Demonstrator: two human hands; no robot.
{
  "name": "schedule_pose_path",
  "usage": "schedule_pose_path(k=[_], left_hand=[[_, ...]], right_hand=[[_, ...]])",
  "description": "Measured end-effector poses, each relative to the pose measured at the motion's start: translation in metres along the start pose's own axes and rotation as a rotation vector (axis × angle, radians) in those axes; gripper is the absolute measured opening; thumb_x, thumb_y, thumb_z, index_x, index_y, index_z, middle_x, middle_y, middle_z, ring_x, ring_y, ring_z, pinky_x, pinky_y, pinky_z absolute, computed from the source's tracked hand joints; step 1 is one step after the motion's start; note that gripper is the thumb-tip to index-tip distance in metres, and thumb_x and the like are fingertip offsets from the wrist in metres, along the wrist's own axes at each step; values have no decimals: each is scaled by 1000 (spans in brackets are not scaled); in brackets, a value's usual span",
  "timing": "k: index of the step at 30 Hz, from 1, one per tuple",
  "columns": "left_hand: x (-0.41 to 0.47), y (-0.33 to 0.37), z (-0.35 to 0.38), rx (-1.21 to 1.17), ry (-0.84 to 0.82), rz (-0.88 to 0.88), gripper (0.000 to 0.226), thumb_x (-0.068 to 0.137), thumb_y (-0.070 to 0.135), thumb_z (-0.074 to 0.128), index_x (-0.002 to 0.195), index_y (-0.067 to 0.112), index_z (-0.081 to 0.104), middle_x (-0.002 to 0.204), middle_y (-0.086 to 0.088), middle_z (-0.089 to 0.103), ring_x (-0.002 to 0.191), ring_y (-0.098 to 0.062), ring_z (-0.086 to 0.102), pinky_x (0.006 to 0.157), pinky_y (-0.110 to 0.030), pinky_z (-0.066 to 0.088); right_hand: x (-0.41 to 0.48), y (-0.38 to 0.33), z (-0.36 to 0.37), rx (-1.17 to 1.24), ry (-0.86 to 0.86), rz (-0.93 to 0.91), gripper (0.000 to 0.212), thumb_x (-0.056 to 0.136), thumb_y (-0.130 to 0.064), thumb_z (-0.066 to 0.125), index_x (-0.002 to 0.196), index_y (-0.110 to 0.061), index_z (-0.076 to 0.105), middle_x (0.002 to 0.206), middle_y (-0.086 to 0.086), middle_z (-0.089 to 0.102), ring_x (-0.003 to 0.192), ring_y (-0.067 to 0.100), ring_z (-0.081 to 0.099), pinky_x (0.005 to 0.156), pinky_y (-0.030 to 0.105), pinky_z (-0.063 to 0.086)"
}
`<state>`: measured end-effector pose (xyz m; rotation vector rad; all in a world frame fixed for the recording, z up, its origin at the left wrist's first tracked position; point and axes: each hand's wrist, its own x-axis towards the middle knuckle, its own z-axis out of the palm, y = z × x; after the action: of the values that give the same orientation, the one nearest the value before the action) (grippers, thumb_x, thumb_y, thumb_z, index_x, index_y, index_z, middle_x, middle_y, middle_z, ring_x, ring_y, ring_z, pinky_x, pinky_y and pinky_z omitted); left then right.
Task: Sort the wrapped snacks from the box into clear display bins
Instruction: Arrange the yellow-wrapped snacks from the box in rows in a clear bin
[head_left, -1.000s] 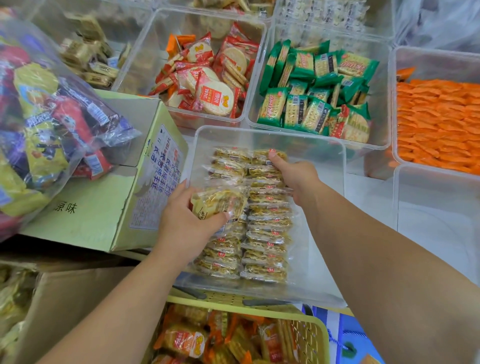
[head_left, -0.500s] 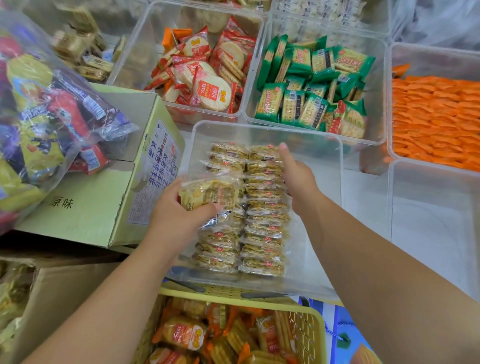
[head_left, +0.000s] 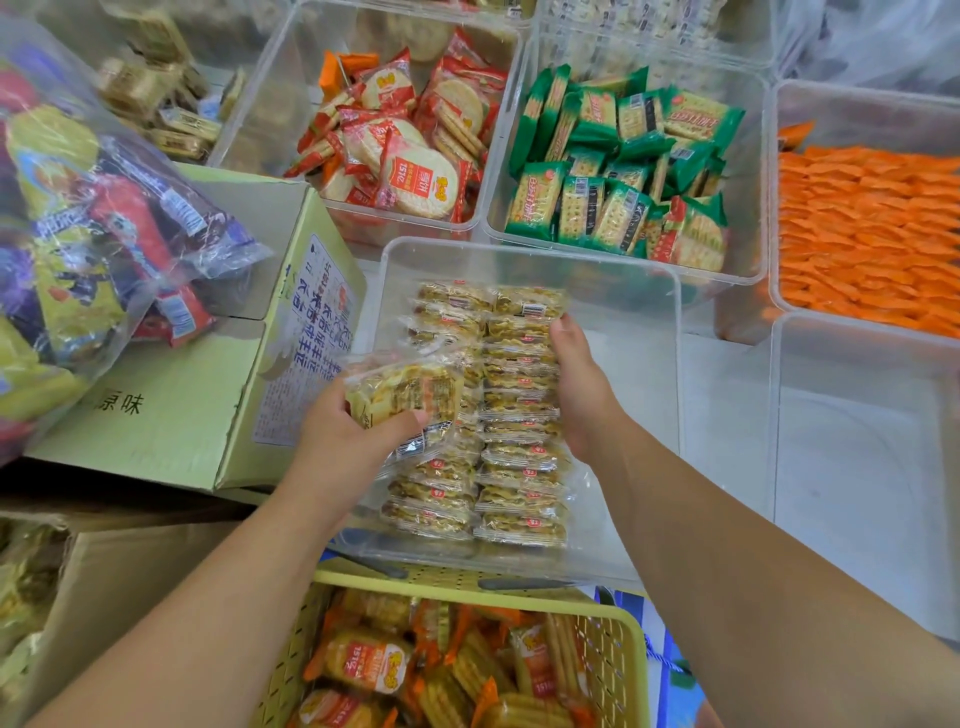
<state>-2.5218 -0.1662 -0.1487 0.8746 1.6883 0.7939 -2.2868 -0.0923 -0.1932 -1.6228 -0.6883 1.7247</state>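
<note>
Clear bin (head_left: 649, 291): right hand (head_left: 584, 395) now flat vs packet rows (head_left: 519, 431); left hand (head_left: 353, 441) still grips packets (head_left: 410, 400).

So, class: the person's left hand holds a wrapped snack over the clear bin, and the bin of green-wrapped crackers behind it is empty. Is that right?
Not quite. The left hand does hold a wrapped snack over the clear bin, but the head view shows the bin of green-wrapped crackers behind it is well stocked with packets, not empty.
</note>
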Motion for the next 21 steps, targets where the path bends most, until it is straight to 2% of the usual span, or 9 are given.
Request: schedule_pose_path(k=[3, 9, 11, 13, 14, 15, 17, 19, 21], left_hand=[[1, -2, 1, 13, -5, 9, 43, 76, 20, 90, 111, 33, 68, 99, 16, 78, 88, -1, 74, 75, -24, 52], [-1, 6, -1, 2, 14, 10, 41, 70, 28, 92, 102, 39, 69, 94, 19, 77, 84, 1, 73, 75, -28, 50], [-6, 12, -3, 7, 51, 41, 53, 70, 24, 92, 115, 39, 68, 99, 16, 78, 90, -4, 74, 79, -29, 54], [-17, 22, -4, 24, 115, 91, 78, 61, 36, 91, 133, 39, 61, 111, 14, 75, 99, -6, 73, 85, -32, 57], [-26, 28, -4, 46, 140, 130, 82, 55, 45, 88, 132, 44, 59, 114, 17, 72, 100, -5, 71, 85, -32, 58], [-36, 35, -4, 77, 149, 178, 75, 52, 51, 84, 124, 51, 60, 110, 22, 71, 97, -1, 70, 81, -30, 59], [-59, 48, -2, 144, 112, 266, 57, 51, 58, 80, 104, 58, 58, 99, 31, 68, 87, 5, 68, 67, -16, 56], [-83, 56, 3, 217, 48, 330, 51, 54, 57, 79, 99, 55, 56, 96, 30, 68, 81, 4, 68, 60, -12, 52], [-107, 61, 9, 299, 7, 396, 47, 59, 53, 79, 98, 53, 54, 91, 26, 70, 75, 2, 67, 58, -14, 49]], right_hand=[[0, 2, 4, -71, 20, -11, 63, 96, -70, 41, 153, -55, 18, 160, -9, 33, 137, 18, 35, 99, 42, 31], [-12, -12, -3, -174, 27, -10, 66, 98, -68, 40, 156, -44, 19, 163, -5, 29, 147, 28, 32, 107, 44, 31], [-23, -17, -2, -231, 145, -64, 72, 97, -63, 49, 158, -37, 21, 163, -3, 30, 146, 28, 36, 110, 47, 35], [-45, -24, -1, -291, 282, -170, 70, 96, -56, 58, 155, -32, 28, 156, -3, 40, 138, 24, 44, 109, 47, 44], [-59, -27, 0, -300, 304, -221, 63, 96, -54, 60, 151, -33, 36, 147, -5, 48, 131, 20, 50, 102, 43, 49], [-77, -31, 1, -290, 270, -252, 55, 95, -53, 61, 144, -36, 44, 136, -10, 54, 123, 15, 55, 93, 37, 52], [-117, -36, 5, -233, 92, -267, 44, 90, -58, 62, 130, -41, 55, 118, -17, 61, 110, 9, 63, 83, 31, 57], [-157, -38, 9, -226, -76, -280, 53, 79, -67, 63, 127, -45, 57, 112, -22, 64, 106, 4, 67, 81, 31, 61], [-190, -35, 10, -175, -199, -271, 62, 74, -69, 67, 131, -46, 54, 118, -18, 64, 108, 6, 68, 80, 33, 62]])
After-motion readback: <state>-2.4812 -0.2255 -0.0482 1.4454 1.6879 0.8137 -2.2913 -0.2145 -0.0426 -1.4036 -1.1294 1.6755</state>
